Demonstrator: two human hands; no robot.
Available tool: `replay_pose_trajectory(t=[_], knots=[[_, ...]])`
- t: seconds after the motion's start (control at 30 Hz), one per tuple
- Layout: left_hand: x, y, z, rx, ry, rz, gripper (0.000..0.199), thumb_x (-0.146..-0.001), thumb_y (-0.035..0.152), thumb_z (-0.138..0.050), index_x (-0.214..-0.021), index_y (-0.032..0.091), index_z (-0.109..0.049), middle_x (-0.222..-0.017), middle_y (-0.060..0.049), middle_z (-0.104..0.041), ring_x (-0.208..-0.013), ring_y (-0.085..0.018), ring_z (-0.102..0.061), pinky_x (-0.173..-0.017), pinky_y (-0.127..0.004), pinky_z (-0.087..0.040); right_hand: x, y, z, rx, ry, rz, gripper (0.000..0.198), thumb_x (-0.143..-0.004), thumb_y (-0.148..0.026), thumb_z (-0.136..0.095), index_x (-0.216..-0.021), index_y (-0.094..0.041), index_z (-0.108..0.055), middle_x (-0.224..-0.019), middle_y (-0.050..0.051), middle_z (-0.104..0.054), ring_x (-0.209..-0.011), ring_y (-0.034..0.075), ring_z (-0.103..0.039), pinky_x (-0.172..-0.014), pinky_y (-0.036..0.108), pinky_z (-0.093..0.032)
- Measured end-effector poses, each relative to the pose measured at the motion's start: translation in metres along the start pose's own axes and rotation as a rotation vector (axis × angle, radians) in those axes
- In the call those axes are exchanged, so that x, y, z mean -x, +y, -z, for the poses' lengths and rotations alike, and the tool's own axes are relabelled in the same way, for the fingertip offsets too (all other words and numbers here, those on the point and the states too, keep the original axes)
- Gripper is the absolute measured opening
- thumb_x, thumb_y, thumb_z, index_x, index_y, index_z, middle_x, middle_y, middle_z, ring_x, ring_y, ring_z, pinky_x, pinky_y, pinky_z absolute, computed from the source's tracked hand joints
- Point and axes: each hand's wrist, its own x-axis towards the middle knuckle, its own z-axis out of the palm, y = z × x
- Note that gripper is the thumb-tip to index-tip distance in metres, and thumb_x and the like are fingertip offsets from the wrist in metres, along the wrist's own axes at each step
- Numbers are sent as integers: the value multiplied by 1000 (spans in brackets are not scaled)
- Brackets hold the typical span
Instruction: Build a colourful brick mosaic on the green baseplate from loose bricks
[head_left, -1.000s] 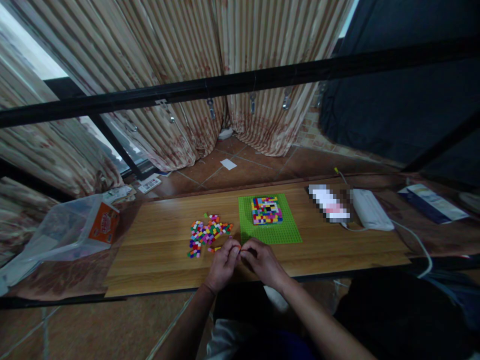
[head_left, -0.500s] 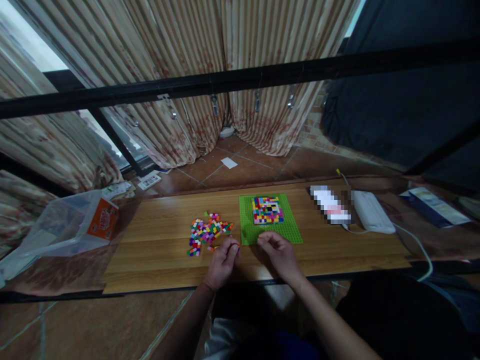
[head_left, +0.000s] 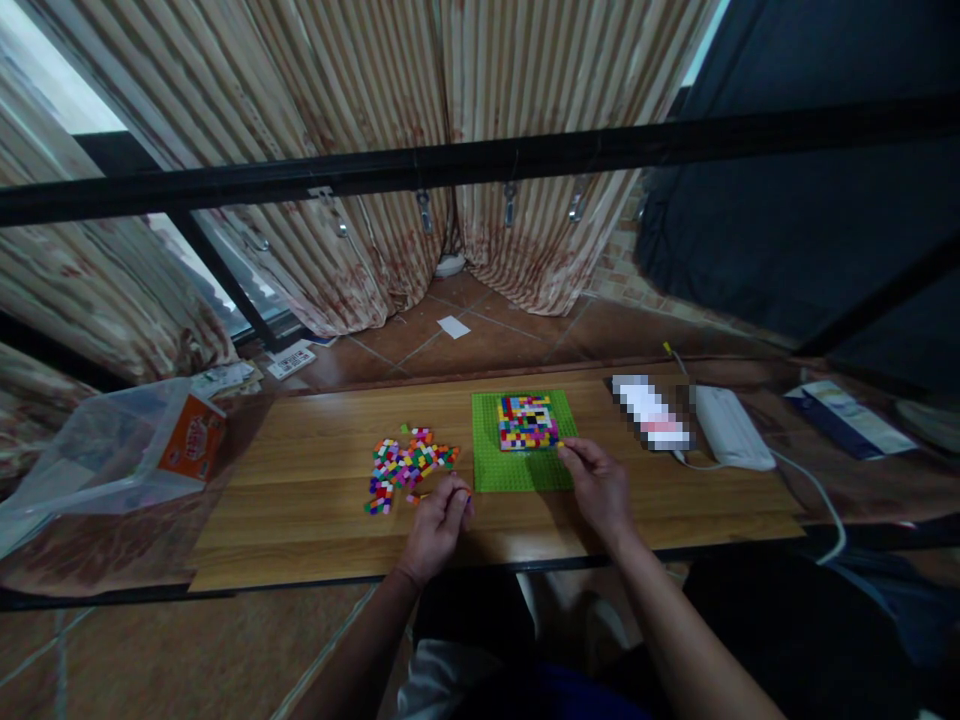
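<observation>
A green baseplate [head_left: 517,475] lies on the wooden table, carrying a square build of many-coloured bricks [head_left: 517,440]. At the near right corner of that build is my right hand [head_left: 600,485], thumb and finger pinching a small yellow brick [head_left: 561,444]. My left hand [head_left: 439,525] is closed just left of the baseplate's near edge. Bits of orange and blue brick [head_left: 469,494] show at its fingertips; the rest of what it holds is hidden. Beyond it and to the left, a pile of loose bricks [head_left: 405,465] is spread on the table.
On the table's right side are a blurred-out flat object [head_left: 651,412] and a white box-shaped device [head_left: 729,428] with a cable. A clear plastic bin [head_left: 124,440] with an orange label stands left of the wooden table [head_left: 285,500]. A dark rail [head_left: 375,175] crosses in front of the curtains.
My right hand has moved right and away from me, from the baseplate's near part to the corner of the build. The left hand stays closed near the same spot.
</observation>
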Motion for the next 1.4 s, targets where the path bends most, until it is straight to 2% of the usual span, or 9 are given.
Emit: replay_pose_trajectory(t=[0.17,0.27,0.77,1.07,1.27,1.4], knots=[[0,1,0,-21,7,-12,23,-95,37,-39,-82,20,-49,-67,3,-54,-57,-10,-50,-57,-22,-41,-14,12,-9,49,109,69,27,-78,-43,-62,-85,-19,-70,-88,7,-69,-81,20,-63,-75,35,-49],[0,2,0,-31,11,-18,23,-95,37,-39,-82,20,-48,-65,3,-53,-56,-10,-50,-58,-22,-41,-20,14,-15,72,128,128,24,-77,-42,-64,-81,-19,-71,-87,7,-67,-84,21,-61,-78,36,-48],[0,4,1,-49,22,-5,25,-94,39,-39,-82,20,-50,-66,2,-55,-59,-12,-52,-61,-24,-42,-21,17,-12,89,64,141,21,-78,-39,-62,-84,-22,-72,-94,7,-64,-92,21,-59,-84,39,-47],[-1,3,0,-37,21,5,22,-94,38,-40,-84,20,-50,-66,3,-55,-58,-11,-52,-60,-24,-42,-25,19,-13,24,83,70,21,-73,-40,-66,-82,-22,-74,-95,6,-68,-92,22,-61,-85,39,-47],[-1,3,-1,-42,33,-3,22,-93,37,-41,-82,20,-50,-67,2,-55,-58,-12,-52,-59,-23,-42,-30,18,-16,-99,91,-81,20,-64,-38,-72,-75,-21,-74,-87,5,-71,-88,22,-63,-86,40,-47],[-1,4,0,-64,33,2,22,-92,37,-42,-82,20,-51,-66,2,-56,-58,-12,-53,-59,-24,-42,-33,16,-18,-152,78,-150,22,-61,-38,-74,-73,-20,-74,-83,5,-73,-82,22,-65,-79,39,-49]])
